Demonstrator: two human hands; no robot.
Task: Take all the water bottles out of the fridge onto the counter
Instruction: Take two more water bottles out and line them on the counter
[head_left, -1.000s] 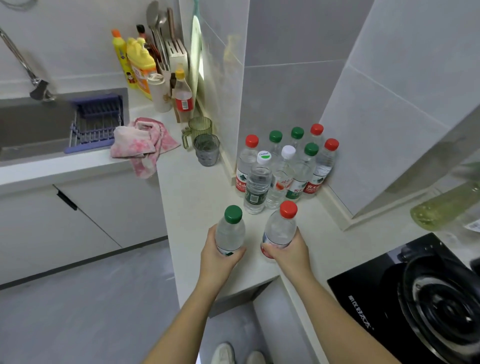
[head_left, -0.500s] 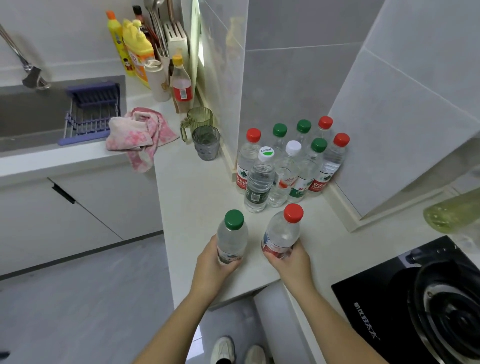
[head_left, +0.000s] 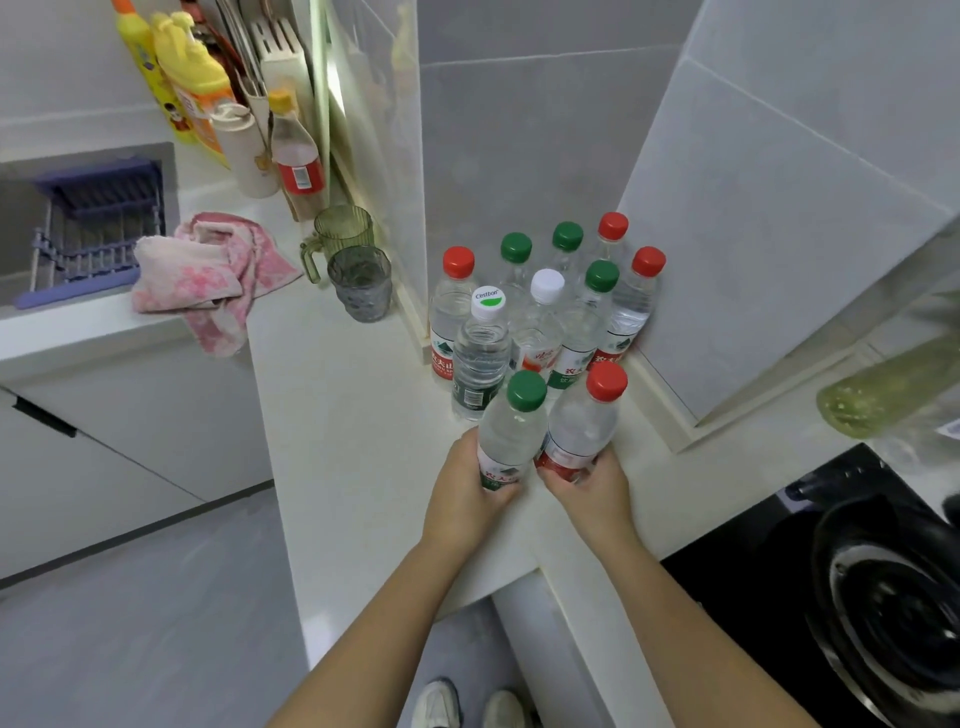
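My left hand (head_left: 462, 499) grips the base of a green-capped water bottle (head_left: 511, 436). My right hand (head_left: 589, 491) grips a red-capped water bottle (head_left: 582, 423). Both bottles stand upright side by side, touching, on the white counter (head_left: 353, 441). Just behind them a cluster of several water bottles (head_left: 545, 312) with red, green and white caps fills the wall corner. The fridge is not in view.
A grey tumbler (head_left: 361, 283) and a green mug (head_left: 340, 239) stand left of the cluster. A pink towel (head_left: 208, 270) hangs over the counter edge by the sink rack (head_left: 98, 228). Cleaning bottles (head_left: 192, 88) line the back. A black stove (head_left: 857, 587) lies at the right.
Both hands have pushed their bottles forward across the counter, up against the front of the cluster, and brought the two bottles together.
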